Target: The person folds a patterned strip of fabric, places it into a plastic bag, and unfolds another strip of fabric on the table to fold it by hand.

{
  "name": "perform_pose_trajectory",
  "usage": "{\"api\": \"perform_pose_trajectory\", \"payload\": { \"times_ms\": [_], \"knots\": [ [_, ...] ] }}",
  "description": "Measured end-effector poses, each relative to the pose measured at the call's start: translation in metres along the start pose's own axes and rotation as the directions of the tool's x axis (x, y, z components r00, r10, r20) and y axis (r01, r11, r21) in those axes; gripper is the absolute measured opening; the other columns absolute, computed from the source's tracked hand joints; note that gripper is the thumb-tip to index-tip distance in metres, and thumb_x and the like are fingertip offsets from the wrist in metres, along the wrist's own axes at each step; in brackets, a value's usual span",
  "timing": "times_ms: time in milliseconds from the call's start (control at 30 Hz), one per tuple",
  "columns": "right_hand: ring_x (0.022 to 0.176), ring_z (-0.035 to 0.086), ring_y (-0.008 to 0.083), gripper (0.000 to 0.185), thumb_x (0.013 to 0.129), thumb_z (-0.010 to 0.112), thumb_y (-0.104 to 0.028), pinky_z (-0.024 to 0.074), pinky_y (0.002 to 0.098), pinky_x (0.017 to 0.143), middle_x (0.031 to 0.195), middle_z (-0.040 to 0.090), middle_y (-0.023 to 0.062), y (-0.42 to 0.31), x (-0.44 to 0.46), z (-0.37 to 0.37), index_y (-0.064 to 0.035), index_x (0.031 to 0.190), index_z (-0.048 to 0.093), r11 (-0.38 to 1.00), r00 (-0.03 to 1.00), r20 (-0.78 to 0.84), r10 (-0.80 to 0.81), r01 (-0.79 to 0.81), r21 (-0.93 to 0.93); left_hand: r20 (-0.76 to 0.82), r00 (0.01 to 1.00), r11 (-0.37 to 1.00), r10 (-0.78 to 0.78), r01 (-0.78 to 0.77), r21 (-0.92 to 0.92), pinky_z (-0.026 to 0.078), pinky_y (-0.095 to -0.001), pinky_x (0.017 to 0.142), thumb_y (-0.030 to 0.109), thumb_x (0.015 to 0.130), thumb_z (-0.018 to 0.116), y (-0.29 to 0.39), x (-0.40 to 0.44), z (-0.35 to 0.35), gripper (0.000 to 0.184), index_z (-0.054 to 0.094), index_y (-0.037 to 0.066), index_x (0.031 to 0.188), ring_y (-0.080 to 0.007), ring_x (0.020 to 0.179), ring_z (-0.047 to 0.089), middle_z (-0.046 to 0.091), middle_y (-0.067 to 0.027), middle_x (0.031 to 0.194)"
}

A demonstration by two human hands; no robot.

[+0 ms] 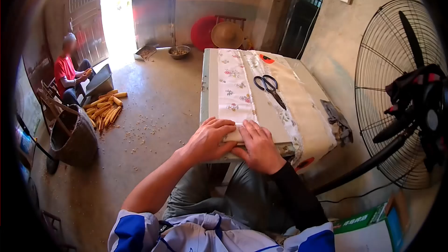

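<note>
A long strip of white cloth with a floral print (232,84) lies lengthwise on the table. At its near end, by the table's front edge, my left hand (211,138) and my right hand (259,145) press on a folded or rolled part of the cloth, fingers closed round it and the hands almost touching. Black-handled scissors (270,88) lie to the right of the strip on a cream cloth (298,98) with a lace-like border. The cream cloth hangs over the table's front edge.
A large black fan (403,93) stands right of the table, near a grey rag (337,122). At the left, a person in a red shirt (65,71) sits by corn cobs (106,107) and a woven basket (74,135). A green box (361,220) is at lower right.
</note>
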State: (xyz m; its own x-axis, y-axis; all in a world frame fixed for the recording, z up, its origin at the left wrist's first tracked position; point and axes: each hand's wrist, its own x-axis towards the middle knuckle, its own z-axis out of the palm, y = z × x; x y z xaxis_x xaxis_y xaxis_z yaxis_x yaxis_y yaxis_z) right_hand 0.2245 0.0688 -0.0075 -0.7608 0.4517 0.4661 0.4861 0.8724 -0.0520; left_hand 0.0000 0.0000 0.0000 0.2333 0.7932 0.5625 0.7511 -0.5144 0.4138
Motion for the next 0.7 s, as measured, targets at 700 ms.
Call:
{"api": "perform_pose_trajectory", "payload": {
  "times_ms": [700],
  "knots": [
    [0.133,0.060,0.0394,0.056,0.092,0.081,-0.025,0.0471,0.0456,0.113,0.143,0.065,0.0215,0.023,-0.025,-0.030,0.0018,0.138,0.064,0.996,0.998,-0.045,-0.037,0.040,0.082,-0.084,0.996,1.000,-0.026,0.025,-0.009,0.038,-0.0555,0.122,0.025,0.085,0.082,0.014,-0.021,0.010,0.049,0.069,0.007,0.129,-0.0370,0.129,0.063,0.068,-0.0134,0.136]
  ]
}}
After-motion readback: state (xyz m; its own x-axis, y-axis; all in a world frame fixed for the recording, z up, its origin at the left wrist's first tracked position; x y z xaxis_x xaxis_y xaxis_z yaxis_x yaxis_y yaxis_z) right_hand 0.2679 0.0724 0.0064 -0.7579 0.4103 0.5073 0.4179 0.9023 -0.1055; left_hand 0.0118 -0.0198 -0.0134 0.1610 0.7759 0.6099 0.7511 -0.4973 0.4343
